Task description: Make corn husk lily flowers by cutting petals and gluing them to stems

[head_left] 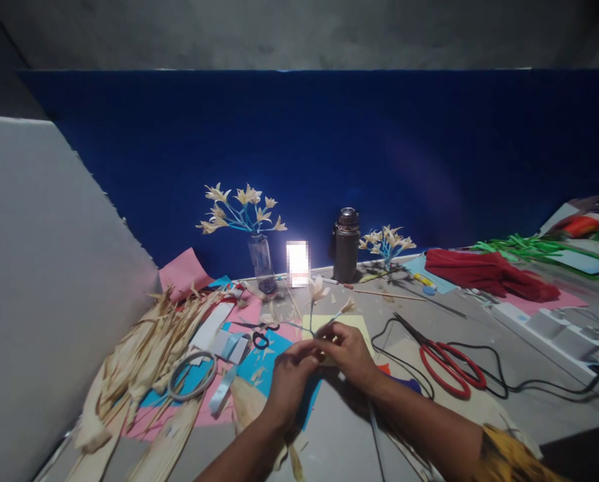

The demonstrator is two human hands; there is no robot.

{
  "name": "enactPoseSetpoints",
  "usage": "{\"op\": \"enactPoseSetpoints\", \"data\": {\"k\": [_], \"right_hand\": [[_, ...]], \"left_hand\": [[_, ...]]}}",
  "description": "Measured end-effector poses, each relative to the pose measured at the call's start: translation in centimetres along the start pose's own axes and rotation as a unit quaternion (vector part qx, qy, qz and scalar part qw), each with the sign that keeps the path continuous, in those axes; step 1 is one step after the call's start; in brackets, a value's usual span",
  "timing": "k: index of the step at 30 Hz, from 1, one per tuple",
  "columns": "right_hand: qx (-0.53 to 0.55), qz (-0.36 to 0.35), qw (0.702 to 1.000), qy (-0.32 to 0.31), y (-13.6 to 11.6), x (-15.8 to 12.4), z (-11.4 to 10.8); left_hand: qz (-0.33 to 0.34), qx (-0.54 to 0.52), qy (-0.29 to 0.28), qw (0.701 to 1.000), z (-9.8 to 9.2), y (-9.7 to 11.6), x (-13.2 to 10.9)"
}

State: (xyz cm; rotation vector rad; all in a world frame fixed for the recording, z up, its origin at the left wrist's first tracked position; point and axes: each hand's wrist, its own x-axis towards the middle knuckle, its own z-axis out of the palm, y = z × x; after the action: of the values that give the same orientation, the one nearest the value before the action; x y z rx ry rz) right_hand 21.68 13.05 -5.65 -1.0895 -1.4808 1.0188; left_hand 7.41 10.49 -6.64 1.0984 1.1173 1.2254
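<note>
My left hand (294, 375) and my right hand (347, 348) meet at the middle of the table. Both are closed around the lower end of a small handmade flower sprig (313, 314), fingertips pressed together. Its thin stems are pale blue, with cream husk-like blossoms (318, 289) pointing up and away from me. The exact grip point is hidden behind my fingers. Beneath my hands lie a yellow paper sheet (359, 328) and a blue paper sheet (274, 348). Small dark-handled scissors (260, 339) rest left of my hands.
Dried husks (138, 348) and a tape ring (193, 376) lie left. A glass vase (262, 264) of flowers, a glowing light (298, 263), a dark flask (347, 248) and more flowers (387, 244) stand behind. Red-handled scissors (450, 365), a power strip (540, 335) and red cloth (484, 274) lie right.
</note>
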Motion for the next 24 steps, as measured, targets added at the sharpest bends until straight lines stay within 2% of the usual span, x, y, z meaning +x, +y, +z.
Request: {"op": "enactPoseSetpoints", "data": {"k": [3, 5, 10, 12, 16, 18, 22, 24], "right_hand": [[-0.036, -0.01, 0.998, 0.059, 0.4, 0.1, -0.1], [-0.02, 0.005, 0.997, 0.075, 0.5, 0.4, -0.2], [0.07, 0.026, 0.995, 0.068, -0.2, 0.9, -1.0], [0.072, 0.014, 0.995, 0.063, -0.5, 0.8, -1.3], [0.094, 0.014, 0.995, 0.039, -0.5, 0.3, -0.9], [0.082, 0.019, 0.996, 0.033, -0.4, 0.1, -0.4], [0.029, 0.019, 0.999, 0.041, -0.4, -0.4, 0.6], [0.047, 0.011, 0.999, 0.023, -0.6, -0.7, 0.8]], "left_hand": [[-0.009, -0.023, 0.02, 0.999, -0.2, 0.1, 0.0], [-0.034, -0.05, 0.014, 0.998, -0.4, 0.0, -0.1], [-0.086, -0.074, -0.074, 0.991, -0.3, -0.4, -0.6], [-0.061, -0.07, -0.064, 0.994, -0.2, -0.3, -0.7], [0.044, -0.029, 0.003, 0.999, -0.2, 0.2, -0.6], [0.076, 0.004, 0.0, 0.997, -0.2, 0.5, -0.6], [0.109, 0.023, 0.0, 0.994, -0.1, 0.7, -0.7], [0.091, 0.02, 0.003, 0.996, -0.1, 0.4, -0.7]]}}
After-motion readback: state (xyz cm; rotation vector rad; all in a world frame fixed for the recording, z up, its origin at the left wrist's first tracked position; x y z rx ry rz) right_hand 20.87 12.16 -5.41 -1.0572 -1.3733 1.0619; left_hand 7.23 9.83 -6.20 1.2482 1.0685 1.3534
